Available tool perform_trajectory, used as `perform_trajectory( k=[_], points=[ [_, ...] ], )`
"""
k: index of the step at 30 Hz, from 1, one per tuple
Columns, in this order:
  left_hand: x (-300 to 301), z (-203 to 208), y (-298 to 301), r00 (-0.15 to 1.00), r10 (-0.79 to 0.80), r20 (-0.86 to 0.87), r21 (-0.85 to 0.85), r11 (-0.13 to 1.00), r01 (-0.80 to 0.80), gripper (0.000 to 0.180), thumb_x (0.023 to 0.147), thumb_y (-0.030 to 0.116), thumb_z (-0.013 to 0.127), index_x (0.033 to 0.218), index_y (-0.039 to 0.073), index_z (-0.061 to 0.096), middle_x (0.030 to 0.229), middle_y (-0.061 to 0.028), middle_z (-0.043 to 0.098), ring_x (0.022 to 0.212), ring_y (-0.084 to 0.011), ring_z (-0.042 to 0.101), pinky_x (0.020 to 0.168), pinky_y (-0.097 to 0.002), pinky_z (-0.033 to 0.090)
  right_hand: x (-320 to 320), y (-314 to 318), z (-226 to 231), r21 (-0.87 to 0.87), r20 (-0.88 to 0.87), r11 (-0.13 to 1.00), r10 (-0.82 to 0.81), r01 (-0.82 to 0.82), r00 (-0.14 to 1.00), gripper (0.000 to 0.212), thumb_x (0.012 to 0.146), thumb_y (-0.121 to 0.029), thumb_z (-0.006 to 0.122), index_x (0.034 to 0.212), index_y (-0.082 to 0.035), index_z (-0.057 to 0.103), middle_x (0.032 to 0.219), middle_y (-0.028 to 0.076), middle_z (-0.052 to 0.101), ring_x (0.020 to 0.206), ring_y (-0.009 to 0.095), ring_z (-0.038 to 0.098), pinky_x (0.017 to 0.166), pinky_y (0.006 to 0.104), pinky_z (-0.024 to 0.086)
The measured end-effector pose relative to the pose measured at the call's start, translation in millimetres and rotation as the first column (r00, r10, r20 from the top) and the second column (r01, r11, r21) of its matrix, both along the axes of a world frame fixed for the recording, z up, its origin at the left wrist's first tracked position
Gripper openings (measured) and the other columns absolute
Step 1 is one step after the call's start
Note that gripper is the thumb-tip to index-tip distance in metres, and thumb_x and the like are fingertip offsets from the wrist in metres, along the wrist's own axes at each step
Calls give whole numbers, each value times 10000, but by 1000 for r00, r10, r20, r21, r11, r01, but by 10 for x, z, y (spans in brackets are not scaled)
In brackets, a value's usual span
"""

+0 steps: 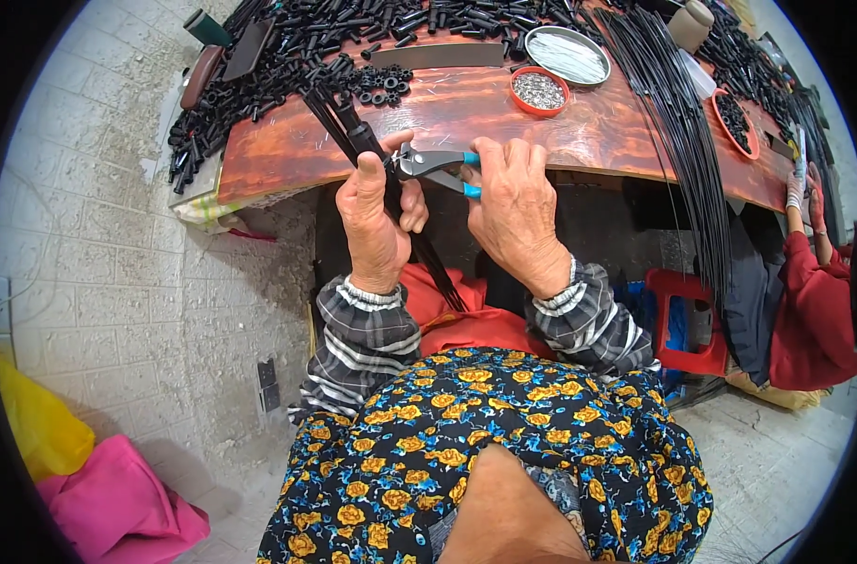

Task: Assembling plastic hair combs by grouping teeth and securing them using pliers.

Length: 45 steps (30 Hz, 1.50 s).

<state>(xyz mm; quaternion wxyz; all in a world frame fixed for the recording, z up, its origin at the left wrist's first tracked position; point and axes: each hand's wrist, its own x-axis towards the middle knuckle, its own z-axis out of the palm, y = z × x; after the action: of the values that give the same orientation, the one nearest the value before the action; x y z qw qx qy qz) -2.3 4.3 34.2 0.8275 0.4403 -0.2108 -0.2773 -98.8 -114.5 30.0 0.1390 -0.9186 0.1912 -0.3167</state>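
My left hand (pixel 372 226) is wrapped round a bundle of thin black rods (pixel 330 117) with a thicker black tubular piece (pixel 358 132) among them. The rods slant from above the table edge down toward my lap. My right hand (pixel 518 207) grips a pair of pliers (pixel 438 163) with blue-covered handles. Their dark jaws meet the bundle beside my left thumb and fingers. What lies between the jaws is too small to make out.
Heaps of black tubular parts (pixel 325 38) cover the table's far side. An orange bowl of small metal pieces (pixel 539 91) stands by a round tray of white strips (pixel 567 54). Long black rods (pixel 677 132) overhang the edge at right. A red-sleeved co-worker (pixel 814 301) works beyond a red stool (pixel 684 320).
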Motion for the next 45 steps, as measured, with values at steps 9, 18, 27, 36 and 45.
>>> perform_trajectory(
  k=[9,18,27,36,45],
  points=[
    [-4,-68,31,997,-51,-56,-117,992,44,702,898,597,483,1246,-14,506,603,0,452,463,-72,388,417,-218,297,62,-491,263,-242,46,960,157,-142,986,235,707,-215,742,798,-86,568,787,79,546,775,269,570,565,389,461],
    [-214,84,-27,990,-91,109,33,996,88,551,881,211,653,1314,-37,421,547,18,380,437,-81,352,415,-240,295,69,-1072,681,988,-138,120,971,101,193,471,679,-132,781,1037,83,564,554,19,538,401,91,497,374,245,373],
    [-222,58,-35,996,-62,64,61,996,58,481,863,135,665,1257,-57,465,556,20,412,438,-66,353,410,-230,291,-267,-757,578,-78,-240,810,551,-581,800,475,622,-19,599,1092,-3,529,982,181,555,862,339,538,741,425,436],
    [-248,37,-87,978,-208,7,-4,978,208,473,750,124,767,1150,-52,587,611,41,513,459,-28,408,418,-195,288,-223,-943,598,994,-90,68,961,91,262,482,735,-275,687,1081,38,565,570,56,545,430,107,508,410,230,403],
    [-232,50,-44,979,-179,102,67,983,173,537,823,223,717,1229,-52,500,584,22,435,447,-57,365,405,-222,274,-282,-954,643,-301,-167,690,642,-659,748,346,699,-78,613,1025,19,551,712,129,570,623,273,592,567,361,465]
  ],
)
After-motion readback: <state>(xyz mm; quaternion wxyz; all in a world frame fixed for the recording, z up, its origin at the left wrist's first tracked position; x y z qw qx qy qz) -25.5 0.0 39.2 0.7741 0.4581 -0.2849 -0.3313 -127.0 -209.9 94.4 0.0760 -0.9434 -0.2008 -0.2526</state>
